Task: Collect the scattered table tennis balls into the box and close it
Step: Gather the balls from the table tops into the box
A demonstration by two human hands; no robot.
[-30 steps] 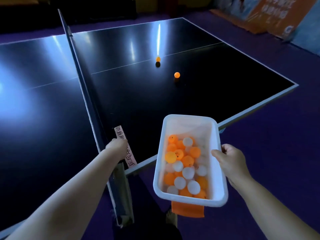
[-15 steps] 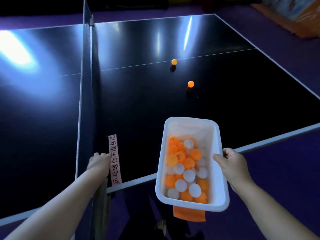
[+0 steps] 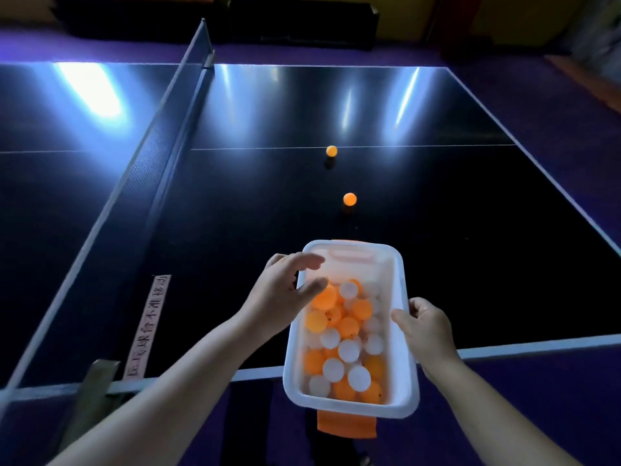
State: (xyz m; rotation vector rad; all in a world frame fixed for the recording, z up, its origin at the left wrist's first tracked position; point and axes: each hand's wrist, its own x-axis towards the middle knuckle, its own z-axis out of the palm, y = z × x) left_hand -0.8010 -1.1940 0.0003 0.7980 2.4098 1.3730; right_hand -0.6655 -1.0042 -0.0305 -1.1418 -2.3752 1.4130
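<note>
A white plastic box [image 3: 405, 331] holding several orange and white table tennis balls hangs over the near edge of the dark table. My right hand [image 3: 425, 326] grips its right rim. My left hand [image 3: 285, 290] is at the box's upper left rim with fingers spread loosely over the opening, holding nothing that I can see. An orange latch [image 3: 347, 427] sticks out under the near end of the box. Two orange balls lie on the table beyond the box: the nearer ball [image 3: 349, 199] and the farther ball [image 3: 331, 151] by the white centre line.
The net [image 3: 161, 163] runs from the near left to the far end of the table [image 3: 470, 247], with its clamp post [image 3: 90, 381] at the near edge. A pink paper label [image 3: 148, 326] lies beside the net. Purple floor surrounds the table.
My left hand has left the net post and come across to the box's left rim. The view has swung so the table sits squarer ahead.
</note>
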